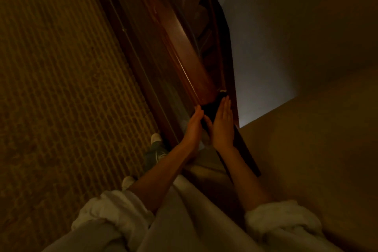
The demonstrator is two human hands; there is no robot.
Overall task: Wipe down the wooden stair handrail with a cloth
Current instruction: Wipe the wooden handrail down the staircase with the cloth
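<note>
Both hands lie flat at the rail with fingers straight, gripping nothing. The left hand (193, 127) is seen edge-on, pressed against the rail's left flank. The right hand (223, 126) rests palm down on top, fingers together and thumb spread to the left. A patterned carpet (53, 88) in dull gold fills the whole left side of the dim view. A plain wall (306, 37) takes up the right side, part of it lit in a paler grey. Between them the wooden handrail (190, 57) runs as a reddish-brown band from the top centre down to the hands, with a faint gleam along its surface. A darker wooden strip (124, 35) runs alongside it at the carpet's edge. Two bare forearms reach in from the bottom, each coming out of a rolled-up white sleeve (114, 206). Two pale shoes (156, 139) stand on the carpet just left of the rail's foot, one behind the other. The cloth (210, 111) is dark and small, draped over the top of the handrail. It lies under the right hand's fingers and just beside the left hand's fingertips; the gloom hides whether those touch it.
</note>
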